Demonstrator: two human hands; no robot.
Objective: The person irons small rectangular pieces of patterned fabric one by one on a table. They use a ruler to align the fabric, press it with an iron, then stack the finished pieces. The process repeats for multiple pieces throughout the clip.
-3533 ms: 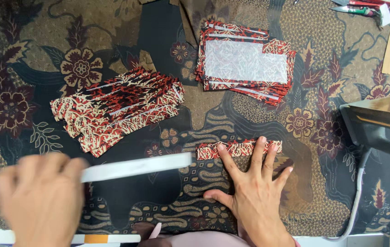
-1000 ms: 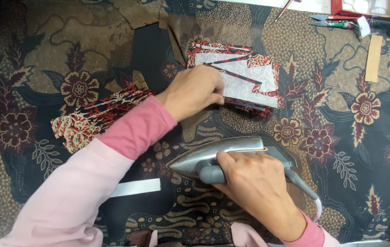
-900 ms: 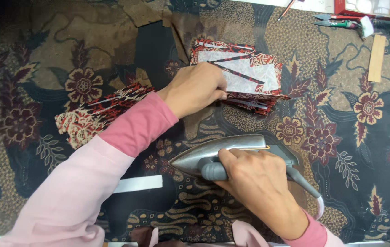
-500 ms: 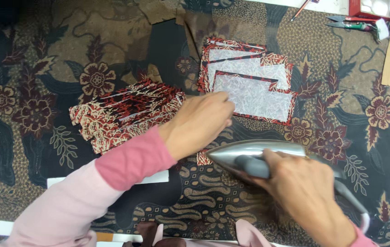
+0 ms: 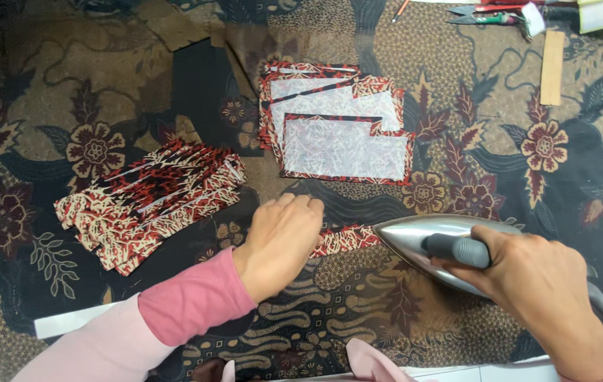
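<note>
1. Work surface: batik cloth [image 5: 89, 85], dark brown and black with floral and leaf motifs, covers the whole table and lies soft and slightly rumpled.
2. Left hand [image 5: 280, 244], in a pink knit sleeve [image 5: 195, 308], is loosely curled, palm down, fingertips pressing the left end of a narrow folded fabric strip [image 5: 347, 239] printed in red, black and cream; nothing is gripped.
3. Right hand [image 5: 538, 283] is closed around the grey handle of a clothes iron [image 5: 422, 237]; the iron's smooth metallic body tapers to a point that touches the strip's right end.
4. Strip lies at centre, flat, between the two hands.
5. At 10 o'clock from the strip: fanned pile of similar folded strips [image 5: 149, 201], long and thin, overlapping.
6. At 12 o'clock: stack of rectangular panels [image 5: 340, 124], white fibrous facing with red-patterned borders.
7. At 2 o'clock, well apart: flat tan strip [image 5: 552, 67] and scissors [image 5: 489, 14].
8. At 8 o'clock: white paper strip [image 5: 68, 322].
</note>
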